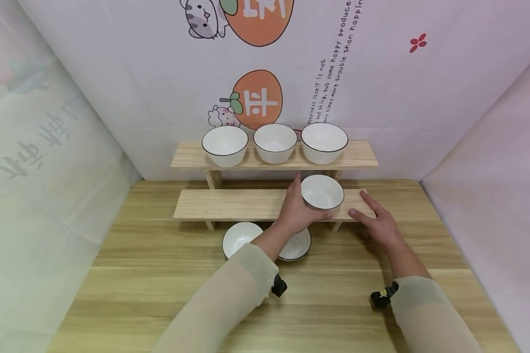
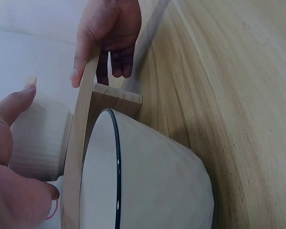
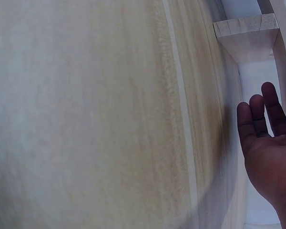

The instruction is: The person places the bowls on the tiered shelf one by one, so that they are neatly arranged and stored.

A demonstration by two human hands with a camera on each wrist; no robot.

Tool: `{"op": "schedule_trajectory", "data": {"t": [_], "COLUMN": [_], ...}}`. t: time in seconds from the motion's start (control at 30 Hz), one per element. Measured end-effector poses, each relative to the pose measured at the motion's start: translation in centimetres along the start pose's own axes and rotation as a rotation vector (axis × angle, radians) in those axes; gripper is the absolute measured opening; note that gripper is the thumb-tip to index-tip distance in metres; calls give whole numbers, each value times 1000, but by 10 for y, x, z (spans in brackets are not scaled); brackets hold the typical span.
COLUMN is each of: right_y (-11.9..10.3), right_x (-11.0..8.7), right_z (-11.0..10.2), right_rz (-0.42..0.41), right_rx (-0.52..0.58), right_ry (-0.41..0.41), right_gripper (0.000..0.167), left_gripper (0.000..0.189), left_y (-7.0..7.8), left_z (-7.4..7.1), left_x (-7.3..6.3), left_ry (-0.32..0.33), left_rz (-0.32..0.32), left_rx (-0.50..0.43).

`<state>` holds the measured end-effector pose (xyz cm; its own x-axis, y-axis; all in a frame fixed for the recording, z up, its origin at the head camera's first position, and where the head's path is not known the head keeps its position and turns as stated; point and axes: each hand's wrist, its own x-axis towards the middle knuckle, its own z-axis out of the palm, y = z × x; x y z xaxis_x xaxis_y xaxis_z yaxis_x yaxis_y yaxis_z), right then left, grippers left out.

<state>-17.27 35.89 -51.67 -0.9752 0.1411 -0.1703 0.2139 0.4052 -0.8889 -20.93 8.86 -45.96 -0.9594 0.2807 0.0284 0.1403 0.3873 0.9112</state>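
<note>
A white bowl with a thin dark rim (image 1: 322, 192) sits upright over the right part of the lower shelf (image 1: 229, 205). My left hand (image 1: 297, 210) holds its side, thumb across the front and fingers along its left. The left wrist view shows the bowl's ribbed wall (image 2: 43, 136) between thumb and fingers, close over the board. At the shelf's right end is my right hand (image 1: 382, 226), thumb and index finger touching the board. Its other fingers (image 3: 245, 121) extend below the board, nearly straight. Beneath my left forearm, a second bowl (image 1: 297, 245) is partly hidden.
Three matching bowls stand in a row on the upper shelf (image 1: 185, 156): left (image 1: 225, 147), middle (image 1: 276, 143) and right (image 1: 324, 143). Another bowl (image 1: 240, 238) rests on the wooden table (image 1: 128, 274) before the lower shelf. Printed white cloth (image 1: 371, 88) hangs behind.
</note>
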Motion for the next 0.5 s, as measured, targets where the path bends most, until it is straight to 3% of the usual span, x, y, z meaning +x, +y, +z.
{"op": "schedule_trajectory", "data": {"t": [0.37,0.5], "right_y": [-1,0], "right_x": [1,1], "right_z": [0,0], "right_rz": [26,34], "right_rx": [7,6], "right_ry": [-12,-16], "right_gripper": [93,94], "left_gripper": [135,136], "left_y": [-10,-12], "left_z": [-11,-14], "left_x": [-3,-3], "left_ry": [-14,-11], "left_rz": [60,54], "left_rx": [5,27]}}
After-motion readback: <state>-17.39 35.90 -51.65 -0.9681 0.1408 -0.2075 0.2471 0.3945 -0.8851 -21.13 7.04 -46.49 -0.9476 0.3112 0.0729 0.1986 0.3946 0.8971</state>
